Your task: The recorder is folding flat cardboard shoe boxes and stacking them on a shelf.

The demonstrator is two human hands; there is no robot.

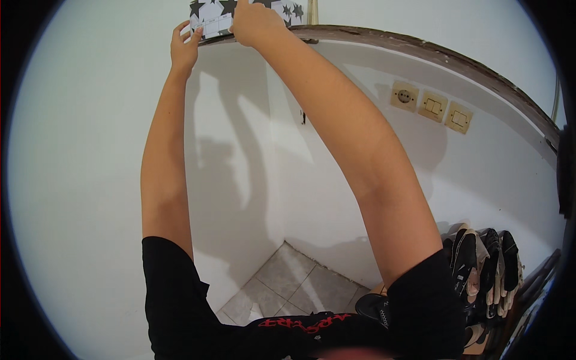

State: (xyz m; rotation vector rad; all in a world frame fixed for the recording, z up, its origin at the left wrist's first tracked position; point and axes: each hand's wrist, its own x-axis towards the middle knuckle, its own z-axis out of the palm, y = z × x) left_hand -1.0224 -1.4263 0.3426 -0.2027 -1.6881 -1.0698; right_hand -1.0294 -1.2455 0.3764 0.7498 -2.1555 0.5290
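High at the top edge of the head view, a white box with dark stars (217, 25) rests on a narrow shelf (384, 37) and is partly cut off by the picture's edge. My left hand (185, 48) grips its left end, thumb on the front face and fingers around the side. My right hand (257, 25) is in front of the box's middle, its fingers curled and one pointing up out of the picture. Whatever those fingers hold is hidden. Both arms are stretched up and forward.
Below the shelf, a socket (404, 96) and two switch plates (432, 106) are fixed to the white wall. Several dark and pale gloves (491, 270) hang at the lower right. Grey floor tiles (288, 276) meet the wall corner below.
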